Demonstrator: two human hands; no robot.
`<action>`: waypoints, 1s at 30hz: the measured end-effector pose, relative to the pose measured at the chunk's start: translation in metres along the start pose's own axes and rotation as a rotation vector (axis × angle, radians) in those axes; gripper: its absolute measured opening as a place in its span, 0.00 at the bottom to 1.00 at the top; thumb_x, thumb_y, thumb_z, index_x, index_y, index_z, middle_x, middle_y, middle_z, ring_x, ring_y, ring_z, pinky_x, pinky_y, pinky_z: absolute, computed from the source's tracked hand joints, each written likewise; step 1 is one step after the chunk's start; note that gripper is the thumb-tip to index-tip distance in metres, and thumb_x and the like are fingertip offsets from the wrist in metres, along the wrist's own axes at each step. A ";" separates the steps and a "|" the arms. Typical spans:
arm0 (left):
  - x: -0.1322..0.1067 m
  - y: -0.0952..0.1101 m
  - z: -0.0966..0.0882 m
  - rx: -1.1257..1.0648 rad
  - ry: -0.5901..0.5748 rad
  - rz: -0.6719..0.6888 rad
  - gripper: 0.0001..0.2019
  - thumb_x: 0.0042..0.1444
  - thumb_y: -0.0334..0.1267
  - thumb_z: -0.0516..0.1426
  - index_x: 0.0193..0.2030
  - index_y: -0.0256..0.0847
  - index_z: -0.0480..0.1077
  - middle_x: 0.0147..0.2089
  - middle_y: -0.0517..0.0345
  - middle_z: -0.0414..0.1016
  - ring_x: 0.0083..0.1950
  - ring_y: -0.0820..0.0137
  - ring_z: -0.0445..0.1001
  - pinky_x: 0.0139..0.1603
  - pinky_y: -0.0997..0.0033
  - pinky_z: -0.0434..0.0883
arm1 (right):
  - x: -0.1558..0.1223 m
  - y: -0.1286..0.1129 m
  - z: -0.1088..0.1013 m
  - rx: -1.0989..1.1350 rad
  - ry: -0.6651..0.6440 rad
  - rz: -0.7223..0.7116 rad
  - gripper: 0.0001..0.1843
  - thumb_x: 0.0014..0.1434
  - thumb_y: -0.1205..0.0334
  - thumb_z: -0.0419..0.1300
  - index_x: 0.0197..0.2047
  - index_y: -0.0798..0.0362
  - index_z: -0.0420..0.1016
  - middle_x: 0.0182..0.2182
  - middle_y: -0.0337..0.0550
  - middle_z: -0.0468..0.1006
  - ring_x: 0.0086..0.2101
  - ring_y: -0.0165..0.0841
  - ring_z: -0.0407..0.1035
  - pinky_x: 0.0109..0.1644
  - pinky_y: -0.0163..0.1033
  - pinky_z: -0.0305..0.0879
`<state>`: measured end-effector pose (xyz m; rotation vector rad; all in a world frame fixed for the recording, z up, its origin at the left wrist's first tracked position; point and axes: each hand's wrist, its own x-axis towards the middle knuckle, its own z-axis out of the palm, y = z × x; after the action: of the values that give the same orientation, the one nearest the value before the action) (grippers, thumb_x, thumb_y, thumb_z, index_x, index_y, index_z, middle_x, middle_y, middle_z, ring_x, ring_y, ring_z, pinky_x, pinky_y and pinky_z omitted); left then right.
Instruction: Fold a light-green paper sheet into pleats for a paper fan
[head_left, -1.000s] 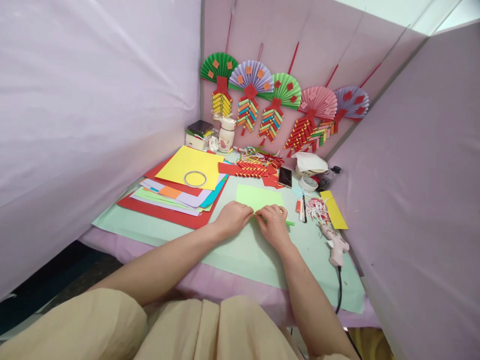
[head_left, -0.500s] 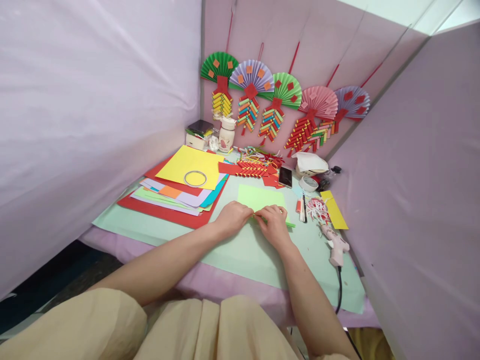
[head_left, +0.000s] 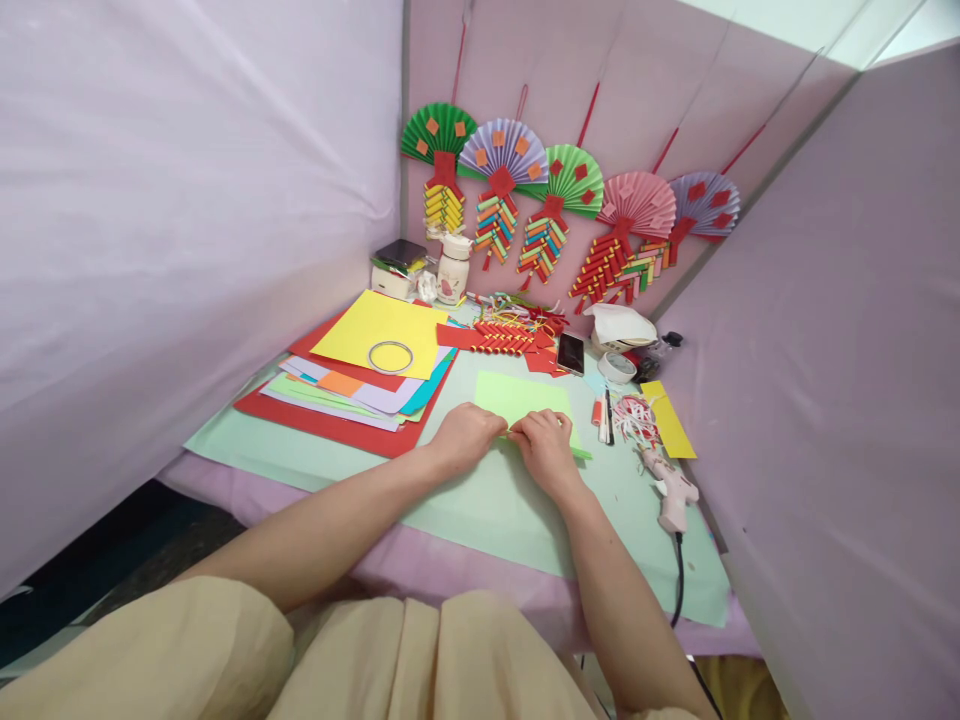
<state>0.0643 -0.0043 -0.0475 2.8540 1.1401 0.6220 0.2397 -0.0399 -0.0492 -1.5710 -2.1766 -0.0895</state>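
Note:
A sheet of light green paper (head_left: pixel 523 393) lies on the pale green table cover in front of me. Along its near edge, both hands pinch a narrow folded strip of the sheet. My left hand (head_left: pixel 472 433) grips near the left end, thumb and fingers pressed together. Close beside it, fingertips almost touching, my right hand (head_left: pixel 545 443) is closed on the same edge. The fold's right end sticks out past my right hand. My fingers hide the middle of the fold.
Left of the sheet is a stack of coloured paper (head_left: pixel 360 335) with a metal ring (head_left: pixel 391 357) on top. A glue gun (head_left: pixel 675 492), pens (head_left: pixel 606 417) and tape roll (head_left: pixel 616 368) lie right. Behind are a phone (head_left: pixel 571 354), a bottle (head_left: pixel 454 270) and hanging paper fans (head_left: pixel 502 152).
Both hands stay nearly in place, with only small finger shifts at the fold. The paper has hardly moved.

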 end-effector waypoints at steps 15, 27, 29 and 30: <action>0.000 0.001 -0.002 -0.029 -0.017 -0.023 0.09 0.60 0.36 0.53 0.33 0.41 0.74 0.31 0.55 0.78 0.33 0.67 0.74 0.34 0.71 0.62 | 0.000 -0.001 -0.001 0.007 -0.019 0.005 0.11 0.64 0.60 0.52 0.31 0.50 0.72 0.30 0.38 0.75 0.39 0.33 0.63 0.51 0.44 0.45; 0.001 -0.005 0.005 -0.073 0.050 -0.080 0.10 0.62 0.36 0.51 0.38 0.41 0.74 0.34 0.56 0.78 0.37 0.67 0.75 0.38 0.70 0.63 | 0.000 0.001 -0.001 0.018 0.017 0.053 0.13 0.65 0.58 0.51 0.32 0.50 0.72 0.31 0.39 0.75 0.38 0.33 0.63 0.50 0.44 0.45; 0.001 -0.005 0.006 -0.066 0.039 -0.065 0.10 0.61 0.35 0.51 0.37 0.41 0.74 0.33 0.56 0.78 0.36 0.66 0.75 0.37 0.70 0.63 | -0.001 0.000 -0.002 0.033 0.020 0.048 0.13 0.65 0.56 0.52 0.32 0.50 0.72 0.31 0.40 0.75 0.38 0.34 0.63 0.50 0.44 0.45; 0.001 -0.005 0.006 -0.063 0.030 -0.056 0.10 0.61 0.35 0.52 0.36 0.41 0.74 0.32 0.56 0.78 0.36 0.66 0.75 0.37 0.70 0.63 | -0.001 0.000 -0.001 0.036 0.019 0.041 0.13 0.65 0.56 0.52 0.32 0.50 0.72 0.31 0.40 0.75 0.38 0.34 0.63 0.50 0.44 0.45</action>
<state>0.0633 0.0011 -0.0533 2.7595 1.1785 0.6865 0.2405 -0.0414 -0.0485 -1.5878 -2.1185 -0.0523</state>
